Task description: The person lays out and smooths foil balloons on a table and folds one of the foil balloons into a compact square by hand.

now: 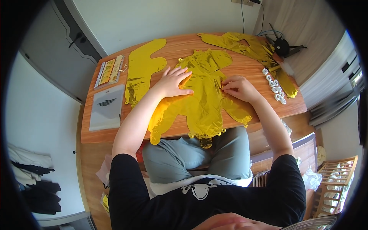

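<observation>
A flat, uninflated gold foil balloon (203,103) with several rounded lobes lies in front of me. Its lower end hangs over the table's near edge, above my lap. My left hand (172,81) rests on its left part, fingers spread. At the balloon's right edge, my right hand (240,89) has its thumb and fingertips pinched together on the foil. Another flat gold foil balloon (140,65) lies to the left of my left hand. A long, creased gold foil balloon (245,48) stretches across the far right of the table.
On the table's left are a flat package (109,71) and a clear plastic sleeve (105,109) with black strips. Several small white rolls (275,87) line the right side. A black device with antennas (281,46) stands at the far right. A wooden rack (333,184) is on the floor.
</observation>
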Demonstrator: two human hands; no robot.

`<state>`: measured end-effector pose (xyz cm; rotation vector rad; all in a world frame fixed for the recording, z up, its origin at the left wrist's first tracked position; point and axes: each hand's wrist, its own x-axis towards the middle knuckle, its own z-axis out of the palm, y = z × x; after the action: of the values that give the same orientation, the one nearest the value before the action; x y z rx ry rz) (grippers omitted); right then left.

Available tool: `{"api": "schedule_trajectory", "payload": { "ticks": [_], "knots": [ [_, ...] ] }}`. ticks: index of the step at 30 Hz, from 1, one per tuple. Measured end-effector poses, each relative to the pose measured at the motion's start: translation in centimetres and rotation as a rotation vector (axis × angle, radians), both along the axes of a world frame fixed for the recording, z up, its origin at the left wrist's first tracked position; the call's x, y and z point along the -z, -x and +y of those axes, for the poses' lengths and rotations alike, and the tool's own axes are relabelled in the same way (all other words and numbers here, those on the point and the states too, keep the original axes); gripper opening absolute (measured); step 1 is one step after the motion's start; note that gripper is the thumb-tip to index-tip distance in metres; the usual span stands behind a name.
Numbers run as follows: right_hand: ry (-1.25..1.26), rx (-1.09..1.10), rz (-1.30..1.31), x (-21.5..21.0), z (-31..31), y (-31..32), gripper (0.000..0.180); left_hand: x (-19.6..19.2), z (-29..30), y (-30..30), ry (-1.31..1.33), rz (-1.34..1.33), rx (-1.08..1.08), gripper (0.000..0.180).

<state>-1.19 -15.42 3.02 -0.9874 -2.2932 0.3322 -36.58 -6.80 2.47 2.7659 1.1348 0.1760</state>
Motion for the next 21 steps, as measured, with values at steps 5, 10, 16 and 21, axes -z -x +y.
{"api": "schedule_trajectory", "payload": {
  "ticks": [5, 10, 16, 21],
  "knots": [
    [0.008, 0.005, -0.017, -0.1, 0.1, -0.1, 0.014, -0.1, -0.4, -0.4, -0.031, 0.001, 0.098, 0.100],
    [0.010, 0.001, -0.011, 0.1, 0.2, -0.2, 0.014, -0.1, -1.0, -0.9, 0.022, -0.003, 0.224, 0.098],
    [0.013, 0.005, -0.011, 0.0, 0.1, -0.2, 0.015, 0.4, -0.3, -0.5, 0.008, -0.051, 0.123, 0.096],
    [0.007, -0.005, -0.013, -0.1, 0.0, -0.1, 0.015, 0.2, 0.0, -0.7, 0.093, -0.035, 0.106, 0.095]
  ]
}}
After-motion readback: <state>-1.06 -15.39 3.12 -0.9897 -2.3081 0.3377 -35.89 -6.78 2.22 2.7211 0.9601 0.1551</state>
